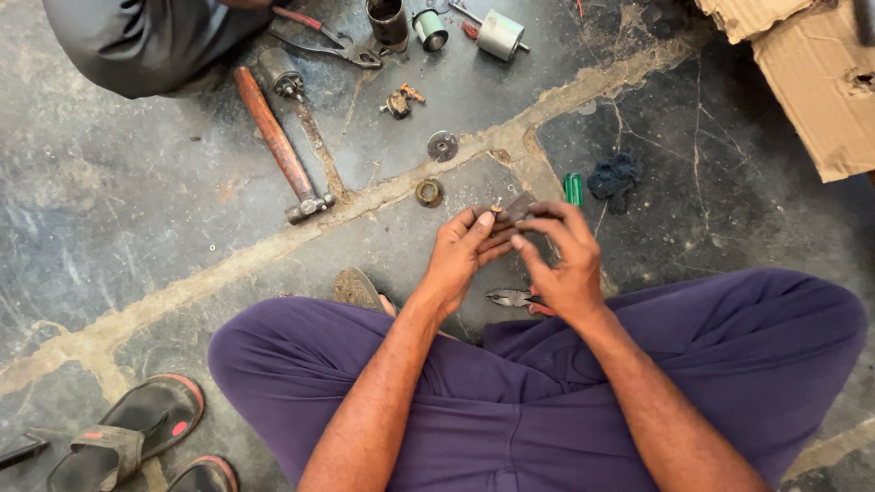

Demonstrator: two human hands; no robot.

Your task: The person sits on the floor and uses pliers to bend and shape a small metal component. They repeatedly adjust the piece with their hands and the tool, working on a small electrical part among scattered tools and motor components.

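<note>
I sit cross-legged in purple trousers on a cracked grey floor. My left hand (463,258) and my right hand (561,260) meet in front of me and together pinch a small dark flat part (512,210) with a little brass stud at its near-left corner. Fingers of both hands are closed on it. Just below my right hand, small pliers (510,297) lie on the floor.
A wooden-handled hammer (278,146), a ring (428,192), a round disc (443,146), a green cylinder (572,189), a dark rag (613,177) lie ahead. Further off: red-handled pliers (333,41), metal cylinders (499,35), another person's knee (146,41). Cardboard (811,73) top right, sandals (137,428) bottom left.
</note>
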